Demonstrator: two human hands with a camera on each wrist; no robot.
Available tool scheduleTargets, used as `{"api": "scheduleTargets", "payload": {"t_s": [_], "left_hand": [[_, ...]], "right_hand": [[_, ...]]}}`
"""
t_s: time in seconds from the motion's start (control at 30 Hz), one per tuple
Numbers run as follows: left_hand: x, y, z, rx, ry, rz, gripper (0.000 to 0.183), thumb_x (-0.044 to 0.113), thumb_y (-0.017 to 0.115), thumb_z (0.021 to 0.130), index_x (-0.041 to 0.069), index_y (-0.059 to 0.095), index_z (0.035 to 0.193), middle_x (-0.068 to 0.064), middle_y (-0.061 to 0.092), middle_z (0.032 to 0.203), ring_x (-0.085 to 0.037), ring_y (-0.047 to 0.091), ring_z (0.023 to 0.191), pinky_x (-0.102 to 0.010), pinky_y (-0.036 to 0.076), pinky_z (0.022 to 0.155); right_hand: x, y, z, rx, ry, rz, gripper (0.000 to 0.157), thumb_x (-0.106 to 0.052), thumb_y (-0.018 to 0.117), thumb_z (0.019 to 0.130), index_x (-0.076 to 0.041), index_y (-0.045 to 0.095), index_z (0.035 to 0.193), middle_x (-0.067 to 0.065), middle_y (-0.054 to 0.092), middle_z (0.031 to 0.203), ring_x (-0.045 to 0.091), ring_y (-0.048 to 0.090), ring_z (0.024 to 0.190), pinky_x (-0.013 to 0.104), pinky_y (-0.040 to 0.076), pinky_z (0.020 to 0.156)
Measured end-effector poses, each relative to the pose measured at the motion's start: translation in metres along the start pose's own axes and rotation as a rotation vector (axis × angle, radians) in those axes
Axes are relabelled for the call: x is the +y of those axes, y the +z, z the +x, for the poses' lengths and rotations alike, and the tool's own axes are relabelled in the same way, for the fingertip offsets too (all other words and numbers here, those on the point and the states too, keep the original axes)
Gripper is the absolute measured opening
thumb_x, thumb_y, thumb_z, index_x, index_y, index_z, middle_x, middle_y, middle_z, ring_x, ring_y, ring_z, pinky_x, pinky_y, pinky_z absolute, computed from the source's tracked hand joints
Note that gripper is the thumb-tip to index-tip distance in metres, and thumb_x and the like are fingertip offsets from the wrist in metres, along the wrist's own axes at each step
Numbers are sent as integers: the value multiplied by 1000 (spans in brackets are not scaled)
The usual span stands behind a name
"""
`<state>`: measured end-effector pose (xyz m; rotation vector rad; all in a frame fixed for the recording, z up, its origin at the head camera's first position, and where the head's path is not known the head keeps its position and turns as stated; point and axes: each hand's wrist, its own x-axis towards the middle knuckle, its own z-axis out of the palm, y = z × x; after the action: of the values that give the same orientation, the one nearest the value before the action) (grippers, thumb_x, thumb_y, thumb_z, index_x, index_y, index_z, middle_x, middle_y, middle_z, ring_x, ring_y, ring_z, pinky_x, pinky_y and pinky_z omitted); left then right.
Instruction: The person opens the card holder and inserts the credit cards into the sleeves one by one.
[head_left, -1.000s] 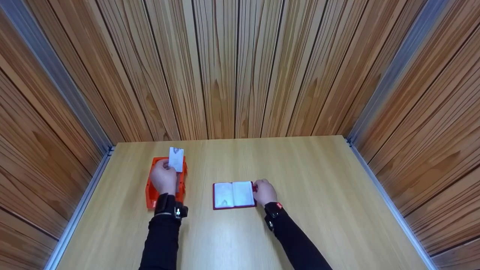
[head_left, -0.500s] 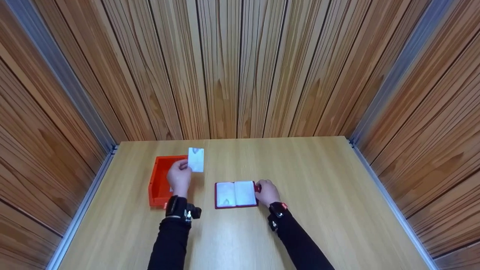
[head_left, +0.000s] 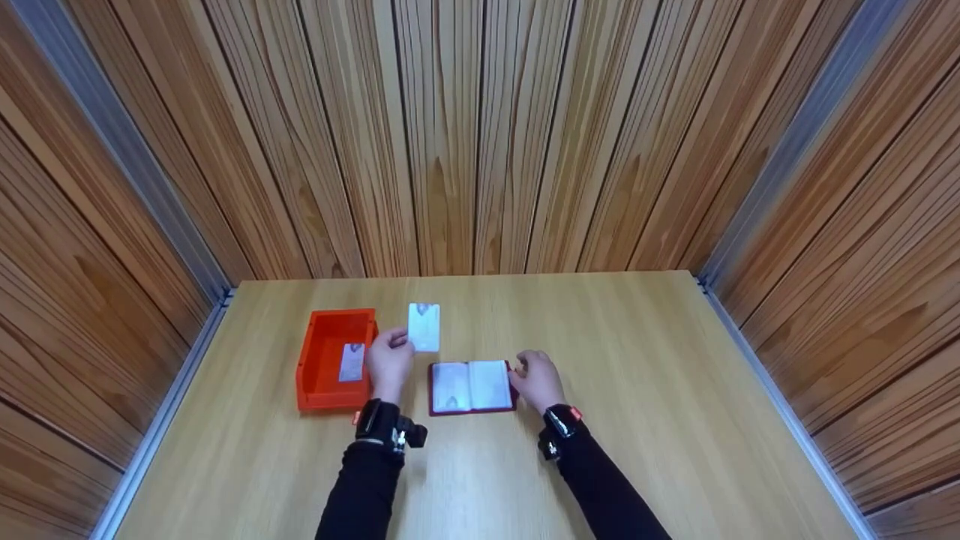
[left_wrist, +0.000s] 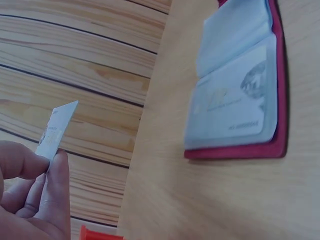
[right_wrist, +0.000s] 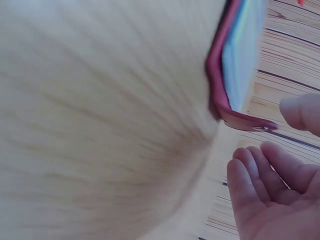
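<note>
My left hand (head_left: pixel 389 365) pinches a white card (head_left: pixel 424 328) between thumb and fingers, holding it up beyond the left part of a small red card holder (head_left: pixel 471 387). In the left wrist view the card (left_wrist: pixel 57 127) is seen nearly edge-on. The card holder lies spread open on the table; its left clear sleeve holds a printed card (left_wrist: pixel 232 102) with "VIP" lettering. At its right edge, my right hand (head_left: pixel 540 381) has thumb and fingers apart. The right wrist view shows the holder's red closing strap (right_wrist: pixel 247 122) sticking out close to these fingers, ungripped.
An orange-red bin (head_left: pixel 321 360) stands at the left, with another white card (head_left: pixel 352 363) inside it. The pale wooden table (head_left: pixel 637 390) is bounded by wood-panelled walls (head_left: pixel 442 150) at the back and both sides.
My left hand has lifted the white card away from over the bin and carried it rightward. The right hand's fingers have come off the strap. The card in the bin is now uncovered.
</note>
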<state>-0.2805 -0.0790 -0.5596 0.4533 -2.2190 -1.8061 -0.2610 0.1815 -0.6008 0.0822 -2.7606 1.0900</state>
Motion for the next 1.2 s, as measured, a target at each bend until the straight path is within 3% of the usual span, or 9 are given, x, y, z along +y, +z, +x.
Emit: {"api": "scheduleTargets", "payload": {"t_s": [0.37, 0.67, 0.83, 1.0, 1.2], "left_hand": [[-1, 15, -13, -18, -21, -27, 29, -3, 63, 81, -4, 71, 109, -17, 70, 101, -31, 64, 99, -41, 53, 85], [-1, 18, -16, -43, -42, -23, 27, -1, 64, 84, -2, 72, 110, -16, 70, 103, -30, 64, 100, -42, 53, 86], [-1, 14, -14, -52, -61, -47, 30, -2, 62, 85, -3, 69, 114, -17, 68, 107, -31, 63, 102, -41, 52, 87], [1, 5, -7, -29, -27, -50, 31, -4, 62, 83, -6, 69, 113, -20, 69, 105, -32, 64, 99, -38, 53, 83], [5, -11, 3, 18, -1, -24, 31, -2, 62, 84, -6, 69, 114, -20, 70, 105, -32, 64, 101, -39, 52, 86]], "right_hand": [[-12, -6, 7, 43, -16, 76, 31, -4, 73, 85, 9, 62, 111, 19, 61, 101, 35, 61, 96, 47, 50, 87], [-16, -2, 7, 65, -52, 77, 29, -4, 73, 84, 9, 63, 108, 19, 62, 96, 35, 61, 92, 47, 49, 84], [-12, 0, 6, 55, -35, 79, 29, -3, 73, 84, 10, 63, 108, 20, 62, 98, 35, 61, 94, 47, 50, 86], [-7, 2, 4, 18, 21, 103, 31, -3, 71, 86, 11, 62, 112, 21, 60, 105, 36, 61, 100, 41, 52, 89], [-3, 4, 3, 8, 16, 101, 30, -2, 70, 86, 12, 62, 111, 22, 60, 104, 37, 61, 100, 41, 53, 89]]}}
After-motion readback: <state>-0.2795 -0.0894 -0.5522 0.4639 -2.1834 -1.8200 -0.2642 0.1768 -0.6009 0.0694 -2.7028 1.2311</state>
